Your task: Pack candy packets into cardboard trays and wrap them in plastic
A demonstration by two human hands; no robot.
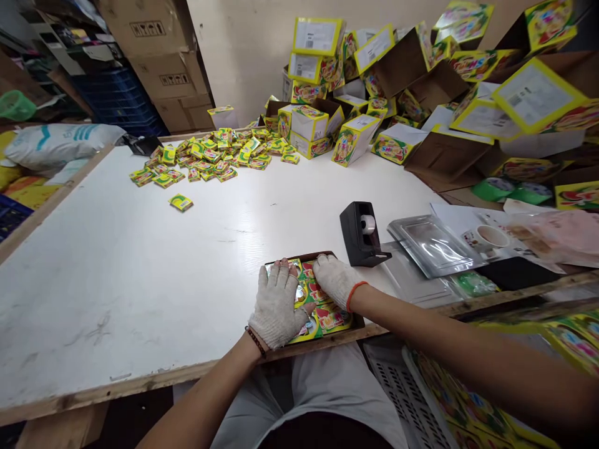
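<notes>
A shallow dark-edged box (359,321) lies at the table's front edge, filled with small yellow, green and red packets (331,317). My left hand (276,305), in a white knitted fingerless glove, rests on the left part of these packets. Its fingers are stretched forward and the thumb points right. Gloved the same way, my right hand (334,279) bears on the far right corner of the box. Its fingers are bent down over the packets there, and their tips are partly hidden. Just beyond the box stands a black tape dispenser (358,236) with a roll in it.
A heap of small packets (215,153) covers the table's far side, with one loose packet (180,202) nearer me. Printed display cartons (358,134) are piled at the back right. Clear plastic trays (435,243) lie on the right. A crate (397,386) stands below the edge.
</notes>
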